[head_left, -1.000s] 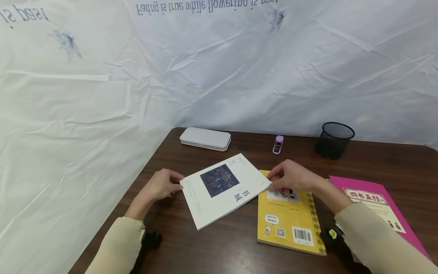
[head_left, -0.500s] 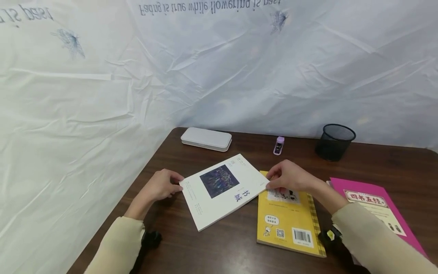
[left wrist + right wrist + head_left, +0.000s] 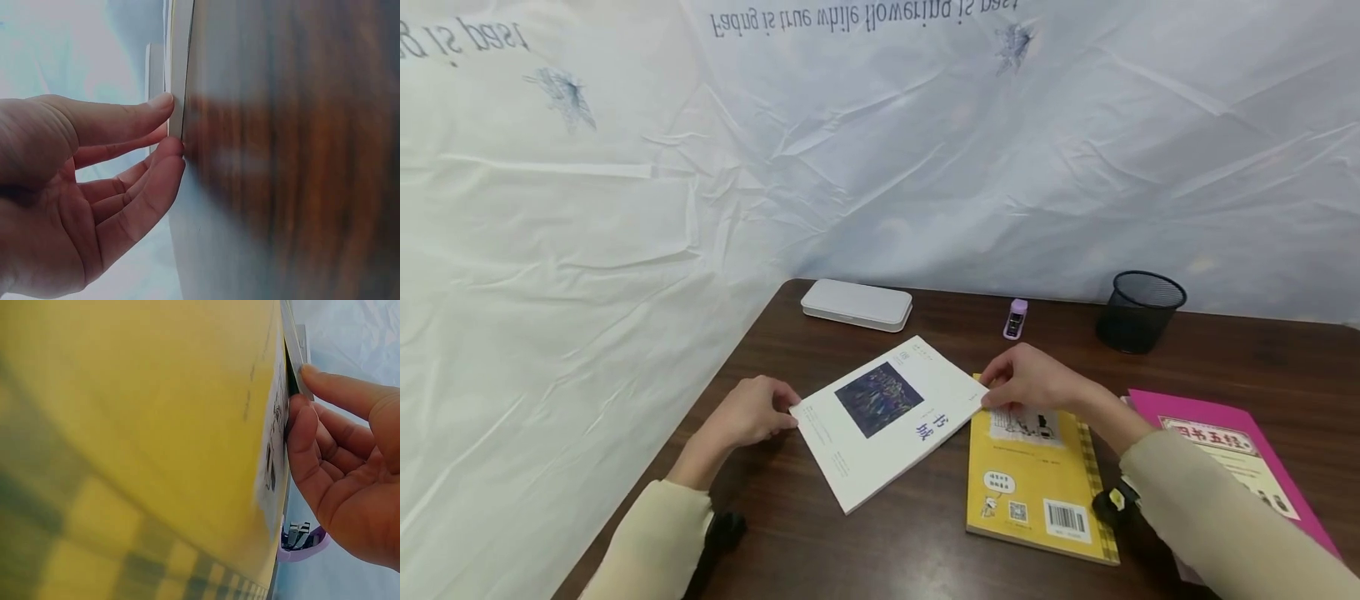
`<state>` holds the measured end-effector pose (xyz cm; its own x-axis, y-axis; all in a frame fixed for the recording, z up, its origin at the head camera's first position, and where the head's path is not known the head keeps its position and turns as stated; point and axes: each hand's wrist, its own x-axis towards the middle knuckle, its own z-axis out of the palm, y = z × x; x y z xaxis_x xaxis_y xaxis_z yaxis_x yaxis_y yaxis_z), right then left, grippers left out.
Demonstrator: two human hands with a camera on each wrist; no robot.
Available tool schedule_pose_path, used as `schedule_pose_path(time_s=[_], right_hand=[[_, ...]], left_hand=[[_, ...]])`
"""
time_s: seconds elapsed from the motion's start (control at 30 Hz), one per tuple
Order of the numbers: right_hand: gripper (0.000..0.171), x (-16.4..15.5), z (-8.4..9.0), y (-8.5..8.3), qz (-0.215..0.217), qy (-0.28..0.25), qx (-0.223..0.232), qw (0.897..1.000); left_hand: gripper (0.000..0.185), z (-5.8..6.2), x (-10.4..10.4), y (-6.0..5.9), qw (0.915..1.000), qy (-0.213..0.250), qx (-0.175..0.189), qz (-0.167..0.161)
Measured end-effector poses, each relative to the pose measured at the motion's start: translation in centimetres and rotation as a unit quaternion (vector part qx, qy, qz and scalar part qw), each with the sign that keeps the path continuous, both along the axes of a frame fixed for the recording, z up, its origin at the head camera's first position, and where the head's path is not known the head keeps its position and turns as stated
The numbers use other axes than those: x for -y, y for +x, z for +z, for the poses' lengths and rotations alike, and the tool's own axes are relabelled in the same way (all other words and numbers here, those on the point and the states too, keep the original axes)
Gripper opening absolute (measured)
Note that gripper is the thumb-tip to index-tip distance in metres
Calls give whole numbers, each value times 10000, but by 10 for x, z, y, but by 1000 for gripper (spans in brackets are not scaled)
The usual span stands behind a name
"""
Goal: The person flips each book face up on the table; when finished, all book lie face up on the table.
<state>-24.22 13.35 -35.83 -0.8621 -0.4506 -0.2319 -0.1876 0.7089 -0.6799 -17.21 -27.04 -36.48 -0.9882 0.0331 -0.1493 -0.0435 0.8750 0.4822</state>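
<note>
In the head view a white magazine (image 3: 880,442) with a dark square picture lies turned at an angle over the table. My left hand (image 3: 748,412) pinches its left corner, and in the left wrist view the thumb and fingers stand on opposite faces of the magazine's edge (image 3: 180,69). At the right corner my right hand (image 3: 1037,379) has a similar pinch, seen in the right wrist view with the thumb on one face of the magazine (image 3: 292,344). Beneath that hand lies a yellow book (image 3: 1037,479) with a barcode; the magazine's corner reaches just over its edge.
A pink book (image 3: 1150,408) lies at the right, partly covered by the right sleeve. Along the back stand a white case (image 3: 857,302), a small purple item (image 3: 1016,319) and a black mesh pen holder (image 3: 1138,312). White sheeting hangs behind and left of the table.
The magazine has shifted slightly left and turned a little anticlockwise, both hands keeping their pinch on it. The head view has also shifted slightly. The books and other items stay in place.
</note>
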Motion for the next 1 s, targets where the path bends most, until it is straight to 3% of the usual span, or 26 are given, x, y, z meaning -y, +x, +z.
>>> schedule_pose_path(time_s=[0.3,0.67,1.0], right_hand=[[26,13,-2,-14,376,156,-260,9988],[18,36,-1,-26,668,195,-612,9957],[19,50,-6,-34,489,52,-516,9975]], left_hand=[[14,4,7,17,9984,-534,-43,-172],[28,8,13,49,9972,-562,99,-485],[32,9,11,63,9975,-516,349,-339]])
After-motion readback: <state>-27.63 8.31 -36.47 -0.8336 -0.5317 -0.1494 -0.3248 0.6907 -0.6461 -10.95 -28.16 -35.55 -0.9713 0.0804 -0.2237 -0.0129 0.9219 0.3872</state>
